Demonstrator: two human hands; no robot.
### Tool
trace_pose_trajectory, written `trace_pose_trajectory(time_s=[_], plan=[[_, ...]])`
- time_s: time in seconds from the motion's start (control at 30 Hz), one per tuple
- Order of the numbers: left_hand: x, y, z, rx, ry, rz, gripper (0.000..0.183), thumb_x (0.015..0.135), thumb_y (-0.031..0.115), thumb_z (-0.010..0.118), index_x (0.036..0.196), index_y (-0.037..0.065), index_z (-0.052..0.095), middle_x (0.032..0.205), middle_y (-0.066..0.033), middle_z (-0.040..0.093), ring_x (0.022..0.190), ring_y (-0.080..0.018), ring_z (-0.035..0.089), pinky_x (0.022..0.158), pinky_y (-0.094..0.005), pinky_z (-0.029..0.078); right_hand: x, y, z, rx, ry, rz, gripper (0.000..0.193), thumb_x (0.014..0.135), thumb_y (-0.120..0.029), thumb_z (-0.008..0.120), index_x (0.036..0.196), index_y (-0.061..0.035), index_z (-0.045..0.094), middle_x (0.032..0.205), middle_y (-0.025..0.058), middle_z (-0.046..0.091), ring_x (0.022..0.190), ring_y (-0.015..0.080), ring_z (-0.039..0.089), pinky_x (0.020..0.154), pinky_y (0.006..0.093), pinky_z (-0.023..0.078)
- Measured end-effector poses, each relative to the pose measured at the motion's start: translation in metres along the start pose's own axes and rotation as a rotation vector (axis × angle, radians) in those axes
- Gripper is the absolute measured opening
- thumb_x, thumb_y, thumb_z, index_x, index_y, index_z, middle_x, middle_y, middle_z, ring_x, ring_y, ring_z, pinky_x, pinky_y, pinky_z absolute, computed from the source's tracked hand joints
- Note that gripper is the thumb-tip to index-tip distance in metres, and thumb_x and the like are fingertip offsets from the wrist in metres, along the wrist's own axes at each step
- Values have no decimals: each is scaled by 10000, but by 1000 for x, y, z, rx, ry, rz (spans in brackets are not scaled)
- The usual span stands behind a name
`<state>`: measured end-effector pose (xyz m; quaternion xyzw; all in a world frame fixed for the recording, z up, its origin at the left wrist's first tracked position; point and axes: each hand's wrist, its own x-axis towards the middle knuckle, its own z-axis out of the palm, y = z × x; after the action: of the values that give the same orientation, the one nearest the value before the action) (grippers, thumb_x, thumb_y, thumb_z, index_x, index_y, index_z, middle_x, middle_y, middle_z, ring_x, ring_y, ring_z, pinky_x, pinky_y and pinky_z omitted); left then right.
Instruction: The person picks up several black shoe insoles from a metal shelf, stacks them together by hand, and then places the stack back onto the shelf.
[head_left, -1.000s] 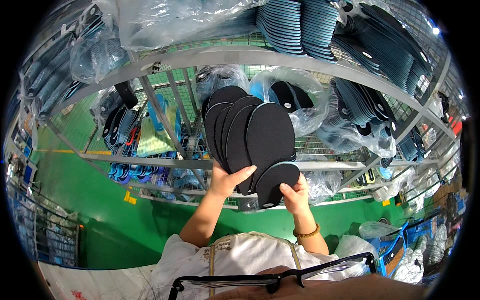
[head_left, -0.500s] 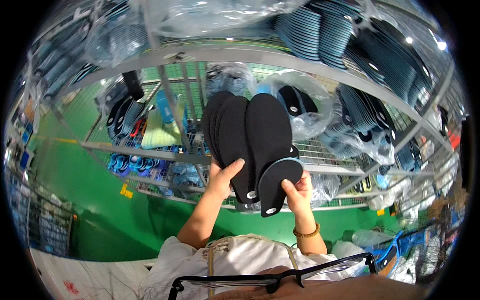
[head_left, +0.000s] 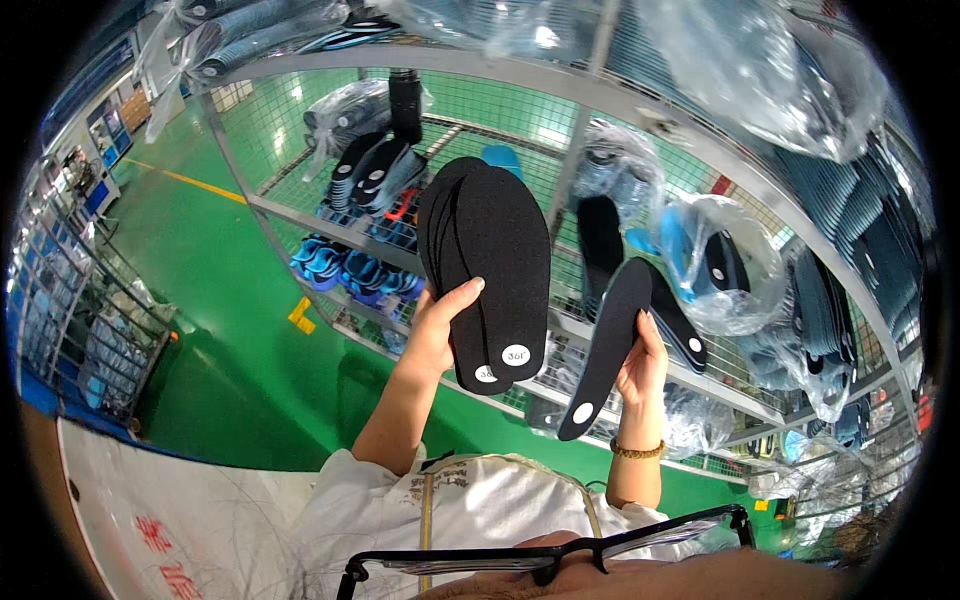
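My left hand (head_left: 436, 325) grips a stack of black insoles (head_left: 497, 240), its thumb on top near their heel ends. The insoles are fanned slightly, toe ends up, and white round labels show at the heels. My right hand (head_left: 645, 372), with a beaded bracelet on the wrist, holds a black insole (head_left: 612, 340) tilted nearly edge-on. Another black insole (head_left: 678, 318) with a white label shows just behind its fingers; whether it is in the same grip I cannot tell. The two hands are apart, in front of a metal rack.
The grey metal rack (head_left: 665, 125) carries bundled insoles (head_left: 375, 170), a clear plastic bag (head_left: 740, 270) and blue moulded pieces (head_left: 350, 272). A plastic-wrapped load (head_left: 760, 70) sits on the upper shelf. At lower left is a white surface (head_left: 200, 500), with a wire cage (head_left: 90, 320) beyond it.
My right hand has moved away to the right with its insole, now turned edge-on. The stack in my left hand is squared closer together. The view has swung left along the rack.
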<state>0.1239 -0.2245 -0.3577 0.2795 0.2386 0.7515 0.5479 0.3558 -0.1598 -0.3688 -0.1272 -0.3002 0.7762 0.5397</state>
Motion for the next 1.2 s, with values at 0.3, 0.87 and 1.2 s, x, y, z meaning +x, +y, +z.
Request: trace_pose_trajectory(time_s=[0.3,0.87,1.2], plan=[[34,94,-78,144,-21,13,476,716,31,550,1149,-1,354,1053,-117,475,943,-188,486,796,-290,401,63,85,115,-93,-20,-86,284,823,-75,421,1080,44,401,1052,140,497,956,207,509,821,302,427],[46,97,-106,317,-219,127,603,622,55,647,1136,-12,340,1082,-116,445,994,-187,431,871,-299,320,79,146,148,-256,-105,-311,352,844,-145,423,1153,11,358,1116,105,458,1020,175,451,871,287,359],[42,94,-110,440,-280,286,642,601,43,666,1140,-21,323,1086,-121,442,997,-191,433,866,-306,325,75,150,136,-387,-178,-435,312,835,-95,432,1127,11,397,1093,100,477,1013,165,449,874,289,344]])
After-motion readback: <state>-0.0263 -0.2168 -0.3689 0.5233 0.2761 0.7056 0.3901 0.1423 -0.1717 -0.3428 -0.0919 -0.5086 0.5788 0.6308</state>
